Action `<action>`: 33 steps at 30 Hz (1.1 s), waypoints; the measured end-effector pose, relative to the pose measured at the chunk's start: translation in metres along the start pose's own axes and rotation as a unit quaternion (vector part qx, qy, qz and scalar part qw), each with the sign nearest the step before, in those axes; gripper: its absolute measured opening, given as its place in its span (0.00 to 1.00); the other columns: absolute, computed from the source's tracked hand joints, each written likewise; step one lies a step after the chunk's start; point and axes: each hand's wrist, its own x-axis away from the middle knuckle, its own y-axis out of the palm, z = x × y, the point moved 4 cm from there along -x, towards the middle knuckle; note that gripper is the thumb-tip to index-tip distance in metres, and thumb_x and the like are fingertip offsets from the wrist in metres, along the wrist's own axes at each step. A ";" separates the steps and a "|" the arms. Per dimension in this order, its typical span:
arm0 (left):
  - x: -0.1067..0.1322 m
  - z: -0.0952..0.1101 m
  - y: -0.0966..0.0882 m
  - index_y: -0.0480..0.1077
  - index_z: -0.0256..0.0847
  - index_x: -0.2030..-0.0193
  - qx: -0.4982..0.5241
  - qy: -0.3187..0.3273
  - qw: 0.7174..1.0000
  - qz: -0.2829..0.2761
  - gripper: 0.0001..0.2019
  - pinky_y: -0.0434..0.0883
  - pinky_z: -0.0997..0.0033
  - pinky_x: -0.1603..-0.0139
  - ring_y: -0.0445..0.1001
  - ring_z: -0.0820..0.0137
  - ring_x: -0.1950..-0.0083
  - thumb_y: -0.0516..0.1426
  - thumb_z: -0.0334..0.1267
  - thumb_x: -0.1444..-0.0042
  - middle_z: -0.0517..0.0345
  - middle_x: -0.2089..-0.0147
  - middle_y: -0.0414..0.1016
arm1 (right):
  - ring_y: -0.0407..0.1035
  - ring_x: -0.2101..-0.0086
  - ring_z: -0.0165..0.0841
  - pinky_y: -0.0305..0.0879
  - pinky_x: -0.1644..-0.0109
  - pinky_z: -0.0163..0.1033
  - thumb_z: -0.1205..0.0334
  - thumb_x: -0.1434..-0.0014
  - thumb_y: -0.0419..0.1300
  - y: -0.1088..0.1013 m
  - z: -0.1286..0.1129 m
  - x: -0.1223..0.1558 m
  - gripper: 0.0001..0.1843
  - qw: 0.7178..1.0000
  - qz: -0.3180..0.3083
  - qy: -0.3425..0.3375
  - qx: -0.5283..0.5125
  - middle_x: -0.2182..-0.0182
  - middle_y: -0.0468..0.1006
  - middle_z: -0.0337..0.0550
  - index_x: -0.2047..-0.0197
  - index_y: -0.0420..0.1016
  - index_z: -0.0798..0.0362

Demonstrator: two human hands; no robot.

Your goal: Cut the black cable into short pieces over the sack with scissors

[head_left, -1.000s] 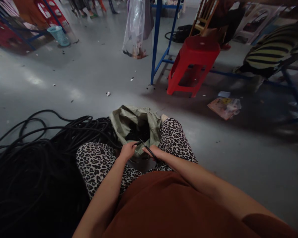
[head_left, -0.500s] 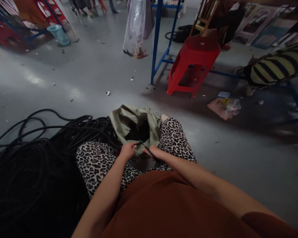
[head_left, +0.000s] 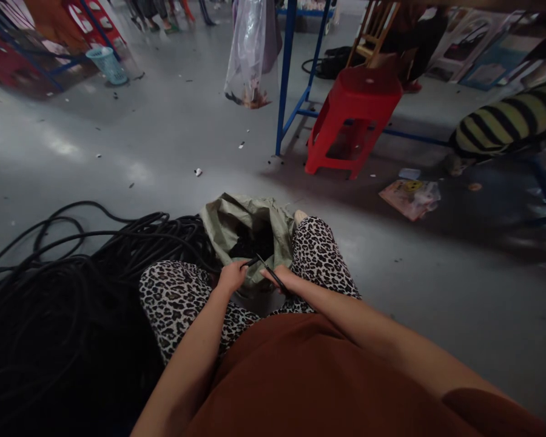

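Note:
My left hand (head_left: 232, 276) is closed on the end of a thin black cable (head_left: 251, 263) that runs off to a big tangle of black cable (head_left: 64, 291) on the floor at my left. My right hand (head_left: 286, 280) is closed round a dark scissor-like tool (head_left: 269, 273) whose tip meets the cable end. Both hands hover between my knees, just above an open green woven sack (head_left: 236, 224) with dark cut pieces inside.
A red plastic stool (head_left: 352, 115) and a blue metal table leg (head_left: 286, 73) with a hanging clear plastic bag (head_left: 250, 54) stand ahead. A person in striped clothing (head_left: 509, 121) is at the right. Papers (head_left: 409, 194) lie on the grey floor; a blue basket (head_left: 107, 64) is far left.
My hands have stayed in place on the cable and tool. The person in striped clothing at the right has shifted position.

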 end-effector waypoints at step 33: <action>0.000 0.003 0.006 0.72 0.42 0.49 0.041 0.073 0.996 0.036 0.16 0.66 0.68 0.44 0.72 0.67 0.47 0.50 0.35 0.42 0.54 0.49 0.76 | 0.69 0.77 0.32 0.63 0.78 0.32 0.32 0.50 0.56 0.012 0.007 -0.011 0.32 0.997 -0.072 0.005 -0.031 0.77 0.72 0.46 0.71 0.70 0.58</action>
